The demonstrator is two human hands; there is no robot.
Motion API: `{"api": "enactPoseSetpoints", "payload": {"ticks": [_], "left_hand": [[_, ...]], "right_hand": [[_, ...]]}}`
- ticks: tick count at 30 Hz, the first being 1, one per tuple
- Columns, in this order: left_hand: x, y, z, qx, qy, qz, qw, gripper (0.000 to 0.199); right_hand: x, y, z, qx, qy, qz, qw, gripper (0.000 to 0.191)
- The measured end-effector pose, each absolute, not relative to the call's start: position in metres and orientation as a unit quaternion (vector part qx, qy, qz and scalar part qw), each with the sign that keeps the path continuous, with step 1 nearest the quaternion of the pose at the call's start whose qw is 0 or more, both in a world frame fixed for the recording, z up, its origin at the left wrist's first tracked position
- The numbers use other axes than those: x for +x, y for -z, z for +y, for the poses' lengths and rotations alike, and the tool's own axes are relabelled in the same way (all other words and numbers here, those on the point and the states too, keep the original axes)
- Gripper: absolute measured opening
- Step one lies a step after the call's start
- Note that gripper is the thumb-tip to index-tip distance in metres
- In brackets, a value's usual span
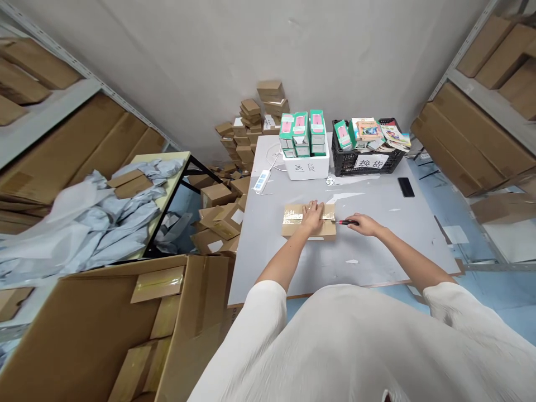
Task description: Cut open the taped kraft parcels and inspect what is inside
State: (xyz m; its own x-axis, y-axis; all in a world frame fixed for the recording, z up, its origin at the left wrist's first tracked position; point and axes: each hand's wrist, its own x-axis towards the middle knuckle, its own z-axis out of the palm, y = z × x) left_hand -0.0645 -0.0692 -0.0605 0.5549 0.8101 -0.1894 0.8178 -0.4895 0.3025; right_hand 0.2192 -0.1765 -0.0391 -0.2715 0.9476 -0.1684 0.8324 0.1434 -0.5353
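Note:
A small taped cardboard box [293, 222] lies flat on the grey table [268, 262] in front of me. My left hand [312, 216] rests on its top with the fingers stretched out, pressing on the tape along the middle. At the box's right end my right hand [363, 224] is wrapped round a box cutter [348, 222] with a dark and red handle. The cutter's tip points left at the box edge, by the taped seam. Whether the blade is in the tape is too small to tell.
Behind the box stand a white bin [307, 167] of green-and-pink packages and a black crate [347, 162] with booklets. A phone [406, 187] lies at right, a power strip [262, 181] at left. A large open carton [196, 301] stands left of the table.

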Motion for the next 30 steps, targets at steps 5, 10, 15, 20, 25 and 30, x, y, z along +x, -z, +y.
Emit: {"api": "enactPoseSetpoints", "payload": {"ticks": [5,10,15,20,25,30], "left_hand": [[-0.063,0.063,-0.064,0.860,0.038,0.470,0.195,0.085],[-0.069,0.069,-0.075,0.873,0.021,0.454,0.175,0.071],[-0.069,0.078,-0.082,0.871,0.006,0.467,0.156,0.068],[-0.068,0.082,-0.087,0.867,-0.012,0.474,0.154,0.068],[-0.065,0.082,-0.096,0.861,-0.028,0.487,0.144,0.067],[-0.065,0.079,-0.101,0.857,-0.030,0.498,0.130,0.067]], "right_hand": [[0.211,0.046,-0.178,-0.607,-0.204,-0.765,0.067,0.039],[0.209,0.052,-0.179,-0.621,-0.187,-0.758,0.072,0.039],[0.204,0.062,-0.185,-0.629,-0.172,-0.753,0.090,0.039],[0.208,0.074,-0.195,-0.638,-0.147,-0.748,0.111,0.041],[0.210,0.081,-0.201,-0.647,-0.135,-0.740,0.122,0.041],[0.211,0.086,-0.196,-0.633,-0.135,-0.752,0.126,0.042]]}}
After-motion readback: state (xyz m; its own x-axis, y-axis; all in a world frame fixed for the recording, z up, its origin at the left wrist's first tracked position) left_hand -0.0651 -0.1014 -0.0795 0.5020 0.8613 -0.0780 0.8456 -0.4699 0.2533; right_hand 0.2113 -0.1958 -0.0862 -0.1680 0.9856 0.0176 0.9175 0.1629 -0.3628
